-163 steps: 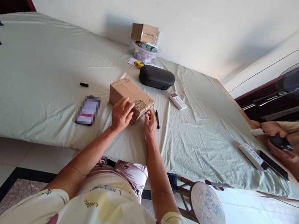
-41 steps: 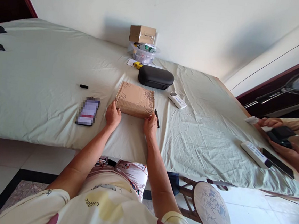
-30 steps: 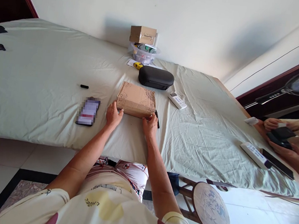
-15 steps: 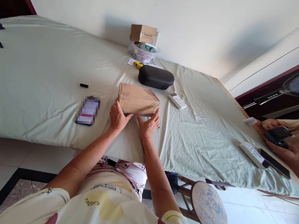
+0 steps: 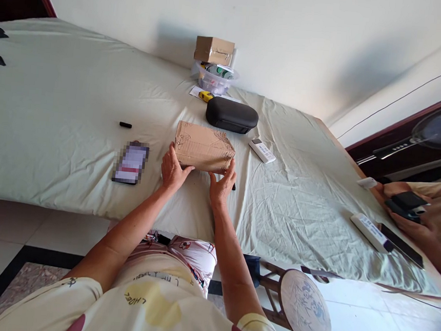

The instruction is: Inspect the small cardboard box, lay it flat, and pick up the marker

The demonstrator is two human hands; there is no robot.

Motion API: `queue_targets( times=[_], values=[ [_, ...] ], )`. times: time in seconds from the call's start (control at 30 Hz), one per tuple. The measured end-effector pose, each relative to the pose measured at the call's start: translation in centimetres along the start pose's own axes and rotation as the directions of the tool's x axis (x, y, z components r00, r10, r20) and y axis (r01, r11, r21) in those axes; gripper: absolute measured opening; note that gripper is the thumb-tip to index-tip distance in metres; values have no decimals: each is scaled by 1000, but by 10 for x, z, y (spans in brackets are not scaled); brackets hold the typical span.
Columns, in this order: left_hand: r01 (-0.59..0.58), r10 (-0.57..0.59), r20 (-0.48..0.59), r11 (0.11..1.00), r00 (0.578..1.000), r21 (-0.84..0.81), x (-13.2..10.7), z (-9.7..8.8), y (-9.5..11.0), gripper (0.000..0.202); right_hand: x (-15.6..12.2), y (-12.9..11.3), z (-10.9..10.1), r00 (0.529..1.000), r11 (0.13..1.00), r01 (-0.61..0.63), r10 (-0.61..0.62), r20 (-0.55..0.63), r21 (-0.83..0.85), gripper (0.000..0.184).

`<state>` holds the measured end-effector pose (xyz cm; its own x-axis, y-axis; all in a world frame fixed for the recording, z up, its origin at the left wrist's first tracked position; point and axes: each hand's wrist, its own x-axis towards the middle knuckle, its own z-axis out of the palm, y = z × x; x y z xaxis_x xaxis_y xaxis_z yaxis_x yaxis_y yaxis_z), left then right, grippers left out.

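Note:
Between my hands is a brown cardboard box (image 5: 205,147) with dark line drawings on its surface, on the cloth-covered table. My left hand (image 5: 172,170) grips its near left corner, thumb along the front edge and fingers up the side. My right hand (image 5: 222,183) holds the near right corner in the same way. A small dark item (image 5: 234,187) shows just past my right hand, too little visible to name. Behind the box lies a black hard case (image 5: 231,115). To its right is a white, label-bearing device (image 5: 262,151).
Left of the box are a phone (image 5: 130,163) and a small black cylinder (image 5: 125,125). At the wall, a clear plastic tub (image 5: 216,85) carries another cardboard box (image 5: 214,50). A co-worker's hands (image 5: 412,223) hold a dark device at right. A round stool (image 5: 305,309) stands below.
My right thumb has shifted slightly right along the box's front edge. The box stays nearly in place between my hands. The co-worker's dark device has tilted a little.

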<state>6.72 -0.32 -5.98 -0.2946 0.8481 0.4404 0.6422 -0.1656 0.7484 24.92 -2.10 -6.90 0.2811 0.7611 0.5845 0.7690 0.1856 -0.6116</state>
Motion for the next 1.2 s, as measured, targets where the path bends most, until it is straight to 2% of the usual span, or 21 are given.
queue_targets(
  times=[0.23,0.47,0.63,0.77,0.87,1.03,1.2],
  values=[
    [-4,2,-27,998,1000,-57,4,5,-13,102,2,14,5,996,994,17,-8,-85,104,76],
    [-28,13,-105,990,994,-138,11,13,-29,68,8,17,6,988,983,-46,71,-139,176,69],
    [19,-39,-111,984,993,-177,13,14,-34,59,9,11,1,985,984,-119,134,-110,131,43],
    [56,-72,-90,984,993,-170,13,11,-33,48,9,5,-5,979,970,-173,188,-78,169,27],
    [70,-81,-83,989,993,-133,14,6,-30,43,9,1,-10,976,960,-199,213,-51,194,33],
    [88,-102,-137,991,985,-101,13,-2,-20,39,10,-3,-14,965,948,-245,259,-45,205,48],
    [18,-46,-167,986,985,-167,12,-9,-13,62,10,-3,-14,956,935,-277,290,-28,221,52]
  ],
)
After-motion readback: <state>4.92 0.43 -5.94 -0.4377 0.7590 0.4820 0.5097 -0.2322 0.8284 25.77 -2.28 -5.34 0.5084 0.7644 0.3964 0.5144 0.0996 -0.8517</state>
